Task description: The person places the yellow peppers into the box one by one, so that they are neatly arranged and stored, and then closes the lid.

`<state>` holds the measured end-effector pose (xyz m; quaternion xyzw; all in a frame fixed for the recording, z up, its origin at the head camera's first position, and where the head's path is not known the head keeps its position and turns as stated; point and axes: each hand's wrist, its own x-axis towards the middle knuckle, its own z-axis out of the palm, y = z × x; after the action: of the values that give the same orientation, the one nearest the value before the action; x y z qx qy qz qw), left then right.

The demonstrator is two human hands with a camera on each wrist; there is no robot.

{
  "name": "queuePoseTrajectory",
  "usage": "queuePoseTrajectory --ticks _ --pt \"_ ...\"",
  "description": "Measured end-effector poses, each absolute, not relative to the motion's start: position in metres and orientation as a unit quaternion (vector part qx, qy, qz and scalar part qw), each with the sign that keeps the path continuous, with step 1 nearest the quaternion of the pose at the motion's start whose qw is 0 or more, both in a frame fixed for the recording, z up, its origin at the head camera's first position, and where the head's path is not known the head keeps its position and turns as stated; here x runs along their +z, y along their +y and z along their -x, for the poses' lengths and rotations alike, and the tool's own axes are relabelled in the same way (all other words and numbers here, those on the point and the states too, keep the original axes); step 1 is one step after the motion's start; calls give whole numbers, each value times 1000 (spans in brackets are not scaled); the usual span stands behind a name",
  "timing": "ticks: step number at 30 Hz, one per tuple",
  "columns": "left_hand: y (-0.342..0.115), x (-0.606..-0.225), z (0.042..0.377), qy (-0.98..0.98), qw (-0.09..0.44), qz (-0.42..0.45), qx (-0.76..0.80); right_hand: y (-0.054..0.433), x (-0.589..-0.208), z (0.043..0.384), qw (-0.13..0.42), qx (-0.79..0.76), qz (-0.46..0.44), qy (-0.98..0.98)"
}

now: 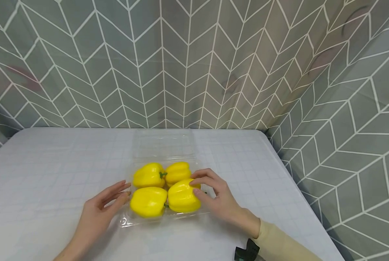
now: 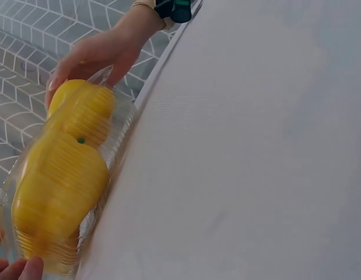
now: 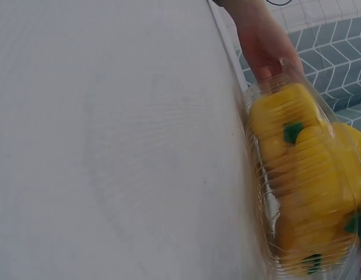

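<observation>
Several yellow bell peppers sit in a clear plastic clamshell container [image 1: 125, 220], two at the back and two in front. My right hand [image 1: 218, 195] is at the right end, thumb and fingers bent over the front right bell pepper [image 1: 183, 197]. In the left wrist view, that right hand [image 2: 104, 52] reaches over the pepper at the far end. My left hand [image 1: 98, 210] is at the container's left side, fingers fairly straight and fingertips right at the wall, beside the front left bell pepper [image 1: 148, 203]. The right wrist view shows the left hand [image 3: 266, 44] behind the ribbed end wall.
The clamshell's clear lid [image 1: 163, 145] lies folded back toward the table's far edge. A white cloth with faint grid lines covers the table [image 1: 67, 163]. Grey curtains [image 1: 175, 65] with white chevrons hang behind and to the right. A black strap device [image 1: 247, 250] is at the right wrist.
</observation>
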<state>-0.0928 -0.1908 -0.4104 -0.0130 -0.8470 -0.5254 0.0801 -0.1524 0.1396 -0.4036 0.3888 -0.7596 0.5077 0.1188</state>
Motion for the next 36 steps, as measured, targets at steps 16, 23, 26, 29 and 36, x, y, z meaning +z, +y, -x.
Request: queuePoseTrajectory --ticks 16,23,26,29,36 --pt "-191 -414 142 -820 117 -3 -561 136 -406 189 121 559 -219 -790" --pt "-183 -415 160 -791 100 -54 -601 132 -408 208 109 597 -141 -782" --pt "-182 -415 165 -765 79 -81 -634 131 -410 212 82 614 -101 -778" --pt "-181 -415 168 -724 58 -95 -681 131 -412 214 53 639 -69 -764" --pt "-184 -418 171 -603 22 -67 -795 130 -418 214 4 712 -58 -700"
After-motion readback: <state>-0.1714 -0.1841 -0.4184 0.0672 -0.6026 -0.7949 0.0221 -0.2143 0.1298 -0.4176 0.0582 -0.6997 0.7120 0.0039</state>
